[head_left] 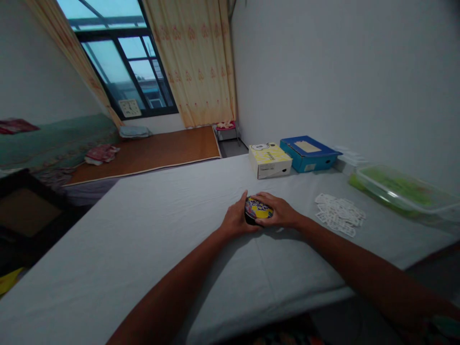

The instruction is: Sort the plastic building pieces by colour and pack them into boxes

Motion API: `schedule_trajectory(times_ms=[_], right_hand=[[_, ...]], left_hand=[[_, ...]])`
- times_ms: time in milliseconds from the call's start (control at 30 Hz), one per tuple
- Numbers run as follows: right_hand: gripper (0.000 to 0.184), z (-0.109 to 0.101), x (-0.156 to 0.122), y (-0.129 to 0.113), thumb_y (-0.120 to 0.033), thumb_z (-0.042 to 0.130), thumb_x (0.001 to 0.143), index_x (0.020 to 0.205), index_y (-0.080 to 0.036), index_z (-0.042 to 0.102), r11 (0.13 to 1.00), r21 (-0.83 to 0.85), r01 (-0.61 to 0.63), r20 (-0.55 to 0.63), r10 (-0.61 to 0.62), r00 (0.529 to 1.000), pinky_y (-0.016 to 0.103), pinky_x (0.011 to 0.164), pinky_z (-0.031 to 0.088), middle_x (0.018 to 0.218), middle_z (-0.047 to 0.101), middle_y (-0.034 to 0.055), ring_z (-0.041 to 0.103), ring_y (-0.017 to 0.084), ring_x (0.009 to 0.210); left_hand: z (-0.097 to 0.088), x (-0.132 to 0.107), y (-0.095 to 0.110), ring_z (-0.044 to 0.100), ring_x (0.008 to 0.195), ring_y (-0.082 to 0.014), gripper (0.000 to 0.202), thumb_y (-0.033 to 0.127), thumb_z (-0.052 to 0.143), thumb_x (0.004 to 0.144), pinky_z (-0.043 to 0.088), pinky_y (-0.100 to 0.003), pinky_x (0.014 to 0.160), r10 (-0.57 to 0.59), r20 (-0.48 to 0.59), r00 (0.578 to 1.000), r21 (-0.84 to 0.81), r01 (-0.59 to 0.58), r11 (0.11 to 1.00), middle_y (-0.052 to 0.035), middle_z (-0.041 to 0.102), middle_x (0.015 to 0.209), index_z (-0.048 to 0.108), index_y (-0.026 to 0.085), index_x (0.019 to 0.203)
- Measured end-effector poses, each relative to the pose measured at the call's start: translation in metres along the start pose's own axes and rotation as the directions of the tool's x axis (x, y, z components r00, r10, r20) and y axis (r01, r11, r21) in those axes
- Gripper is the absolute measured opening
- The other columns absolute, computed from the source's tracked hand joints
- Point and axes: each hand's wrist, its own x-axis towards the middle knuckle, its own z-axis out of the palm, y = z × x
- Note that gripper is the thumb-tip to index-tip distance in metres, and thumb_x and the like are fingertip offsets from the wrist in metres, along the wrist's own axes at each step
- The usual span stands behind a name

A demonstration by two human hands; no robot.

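A small round tin (258, 210) with a yellow and blue lid sits on the white-sheeted surface (151, 230). My left hand (236, 218) is wrapped round its left side. My right hand (279, 211) curls over its right side and top edge. Both hands grip the tin between them. To the right lies a loose spread of several small white cards (339, 214), apart from my hands.
A yellow and white box (269, 160) and a blue box (309, 153) stand at the far edge by the wall. A clear lidded container with green contents (398, 189) lies at the right. A wooden bed platform (151, 151), curtains and a window are beyond.
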Motion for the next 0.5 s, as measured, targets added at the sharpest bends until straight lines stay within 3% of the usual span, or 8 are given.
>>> schedule_trajectory(times_ms=[133, 233, 300, 400, 500], right_hand=[[0.062, -0.013, 0.002, 0.013, -0.051, 0.066, 0.081, 0.136, -0.027, 0.054, 0.993, 0.104, -0.053, -0.083, 0.062, 0.995, 0.045, 0.106, 0.043, 0.136, 0.057, 0.0082, 0.054, 0.028, 0.124], [0.067, -0.023, -0.001, 0.040, -0.052, 0.068, 0.077, 0.136, -0.025, 0.054, 0.984, -0.043, -0.175, -0.295, 0.155, 0.943, 0.049, 0.107, 0.040, 0.135, 0.055, 0.0116, 0.052, 0.031, 0.124], [0.067, -0.023, -0.007, 0.059, -0.052, 0.070, 0.073, 0.132, -0.022, 0.057, 0.941, -0.161, -0.298, -0.354, 0.227, 0.907, 0.050, 0.107, 0.040, 0.131, 0.056, 0.0143, 0.051, 0.033, 0.123], [0.070, -0.013, -0.016, 0.077, -0.052, 0.073, 0.069, 0.130, -0.021, 0.059, 0.873, -0.311, -0.375, -0.258, 0.302, 0.918, 0.051, 0.105, 0.041, 0.132, 0.056, 0.0156, 0.049, 0.035, 0.124], [0.075, -0.007, -0.017, 0.077, -0.057, 0.072, 0.069, 0.133, -0.021, 0.058, 0.842, -0.377, -0.386, -0.186, 0.340, 0.922, 0.055, 0.105, 0.040, 0.139, 0.052, 0.0169, 0.044, 0.039, 0.130]], left_hand=[[-0.004, -0.001, 0.002, 0.051, 0.130, -0.0345, 0.129, 0.048, 0.084, 0.056, 0.043, -0.049, 0.106, 0.022, -0.006, 1.000, 0.029, -0.022, 0.999, -0.0156, 0.048, 0.147, 0.008, 0.019, 0.156], [-0.007, -0.001, 0.002, 0.047, 0.134, -0.0349, 0.128, 0.048, 0.084, 0.057, 0.039, -0.049, 0.110, 0.039, -0.004, 0.999, 0.063, -0.039, 0.997, -0.0172, 0.047, 0.148, 0.010, 0.017, 0.156], [-0.007, -0.002, 0.001, 0.045, 0.135, -0.0348, 0.126, 0.051, 0.083, 0.058, 0.037, -0.049, 0.111, 0.036, 0.003, 0.999, 0.095, -0.036, 0.995, -0.0183, 0.046, 0.148, 0.012, 0.016, 0.156], [-0.006, -0.002, 0.000, 0.047, 0.133, -0.0349, 0.123, 0.055, 0.081, 0.059, 0.038, -0.048, 0.110, 0.004, 0.017, 1.000, 0.143, -0.006, 0.990, -0.0183, 0.048, 0.146, 0.016, 0.015, 0.155], [-0.004, -0.003, -0.001, 0.048, 0.131, -0.0367, 0.122, 0.058, 0.081, 0.059, 0.038, -0.050, 0.109, -0.005, 0.017, 1.000, 0.182, 0.001, 0.983, -0.0201, 0.050, 0.143, 0.019, 0.013, 0.154]])
